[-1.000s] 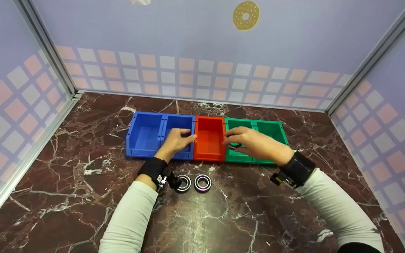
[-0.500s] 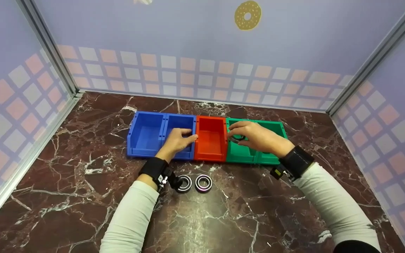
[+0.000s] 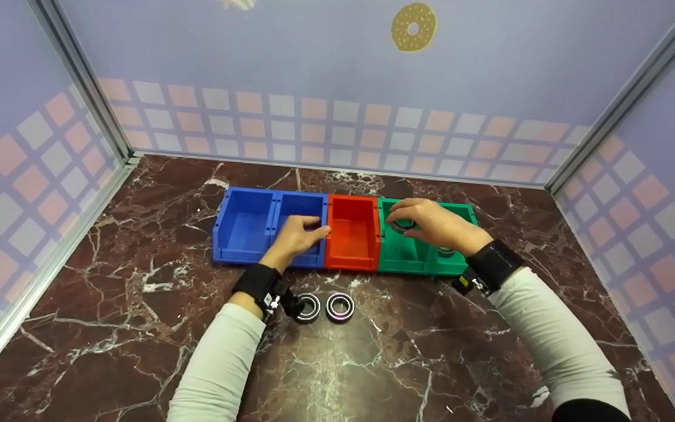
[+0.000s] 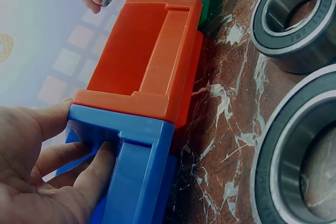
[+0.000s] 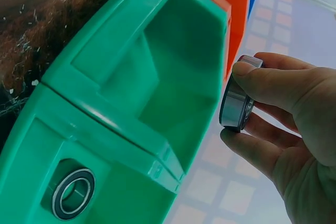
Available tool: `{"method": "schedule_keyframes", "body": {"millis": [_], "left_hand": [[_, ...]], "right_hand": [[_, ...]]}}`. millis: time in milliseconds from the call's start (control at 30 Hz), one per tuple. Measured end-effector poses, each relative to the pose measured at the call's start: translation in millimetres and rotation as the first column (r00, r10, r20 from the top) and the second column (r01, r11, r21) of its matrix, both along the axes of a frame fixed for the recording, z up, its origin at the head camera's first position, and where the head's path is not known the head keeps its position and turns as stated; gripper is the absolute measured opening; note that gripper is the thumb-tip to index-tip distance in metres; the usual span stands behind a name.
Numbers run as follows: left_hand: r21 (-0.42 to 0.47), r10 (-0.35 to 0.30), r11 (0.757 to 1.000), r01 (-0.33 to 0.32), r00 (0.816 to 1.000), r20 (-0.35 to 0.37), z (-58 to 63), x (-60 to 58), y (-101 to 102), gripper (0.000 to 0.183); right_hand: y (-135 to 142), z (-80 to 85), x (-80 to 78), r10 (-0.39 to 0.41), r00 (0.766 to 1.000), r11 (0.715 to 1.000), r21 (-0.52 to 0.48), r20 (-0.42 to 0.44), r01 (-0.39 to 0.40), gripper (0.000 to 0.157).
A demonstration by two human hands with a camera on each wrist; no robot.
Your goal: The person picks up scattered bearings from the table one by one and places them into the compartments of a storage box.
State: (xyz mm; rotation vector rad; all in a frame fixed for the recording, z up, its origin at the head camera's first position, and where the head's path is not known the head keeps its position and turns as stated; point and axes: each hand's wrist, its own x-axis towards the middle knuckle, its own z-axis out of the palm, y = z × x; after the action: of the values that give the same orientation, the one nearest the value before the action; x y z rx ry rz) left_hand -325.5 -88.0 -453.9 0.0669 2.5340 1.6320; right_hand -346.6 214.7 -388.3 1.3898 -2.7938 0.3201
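My right hand pinches a ball bearing between thumb and fingers, held above the left green bin. Another bearing lies in the right green bin. My left hand grips the side wall of the right blue bin, where it meets the red bin; its fingers reach inside the blue bin and its thumb lies at the rim. Two more bearings, one on the left and one on the right, lie flat on the table in front of the bins.
The bins stand side by side in a row, with a left blue bin at the end. They sit on a dark red marbled table. Printed wall panels enclose the back and both sides.
My right hand has risen slightly and shifted right with the bearing. The bearing in the right green bin has come into sight below it. My left hand stays put.
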Motion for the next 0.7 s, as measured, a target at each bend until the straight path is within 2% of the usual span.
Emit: {"method": "schedule_keyframes", "body": {"millis": [233, 700], "left_hand": [[-0.008, 0.009, 1.000, -0.009, 1.000, 0.009, 0.5, 0.2, 0.7, 0.054], [0.004, 0.007, 1.000, -0.007, 1.000, -0.019, -0.1, 0.4, 1.1, 0.053]], "right_hand": [[4.2, -6.9, -6.7, -0.008, 1.000, 1.000, -0.018, 0.019, 0.009, 0.037], [3.5, -19.1, -16.4, -0.028, 0.998, 1.000, -0.004, 0.051, 0.029, 0.038]]}}
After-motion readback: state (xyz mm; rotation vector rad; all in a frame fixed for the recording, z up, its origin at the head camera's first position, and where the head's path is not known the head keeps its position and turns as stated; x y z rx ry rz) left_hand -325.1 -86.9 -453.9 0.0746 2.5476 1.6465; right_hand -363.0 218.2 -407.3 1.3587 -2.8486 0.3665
